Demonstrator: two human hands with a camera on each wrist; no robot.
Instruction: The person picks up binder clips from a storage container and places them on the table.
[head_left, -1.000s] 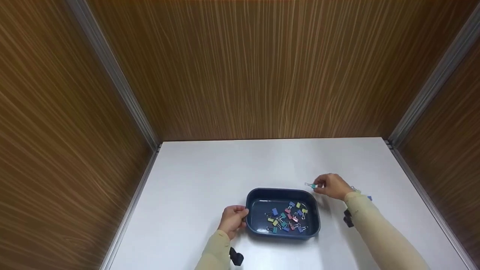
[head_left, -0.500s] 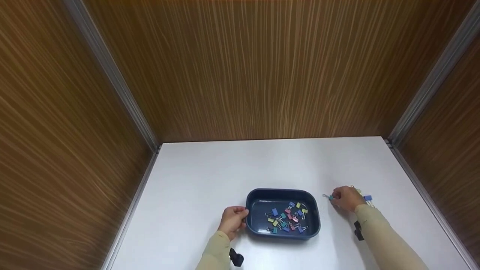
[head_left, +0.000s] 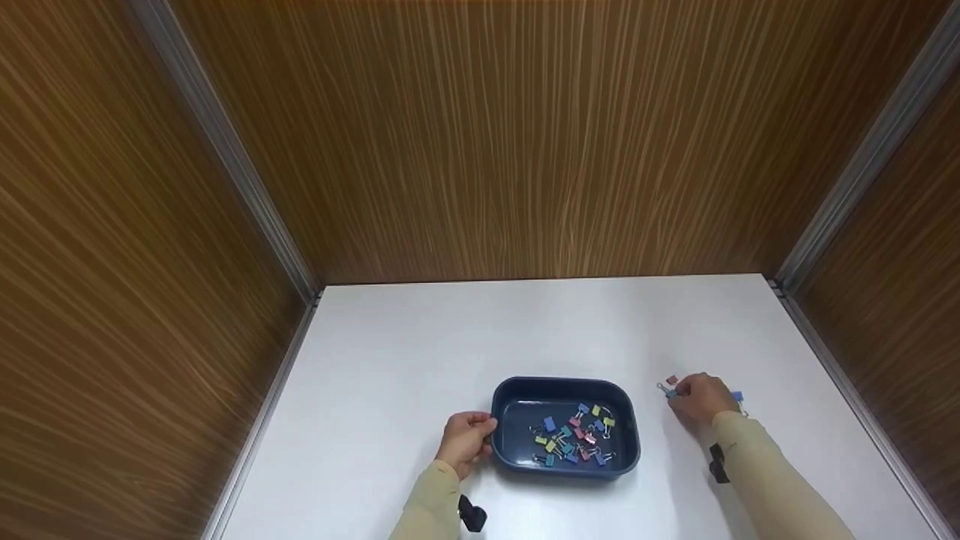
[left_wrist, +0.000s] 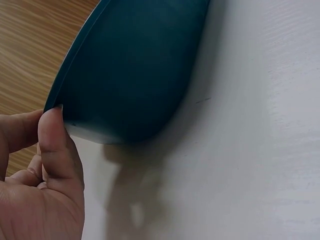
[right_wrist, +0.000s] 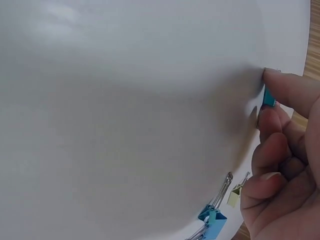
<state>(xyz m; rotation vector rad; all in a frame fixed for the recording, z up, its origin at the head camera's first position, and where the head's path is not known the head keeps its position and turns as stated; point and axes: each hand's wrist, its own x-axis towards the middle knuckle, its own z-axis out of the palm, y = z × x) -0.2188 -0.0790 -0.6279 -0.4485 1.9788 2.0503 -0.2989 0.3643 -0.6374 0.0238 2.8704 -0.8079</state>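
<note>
While the left hand (head_left: 463,439) pinches the navy tray (head_left: 566,390) at its left rim, the right hand (head_left: 703,397) holds a teal binder clip (head_left: 671,393) between its fingers (right_wrist: 271,122), right of the tray over the table (head_left: 405,352).

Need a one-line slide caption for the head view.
Left hand grips a dark blue tray of colored binder clips while the right hand pinches a teal clip off to one side.
</note>
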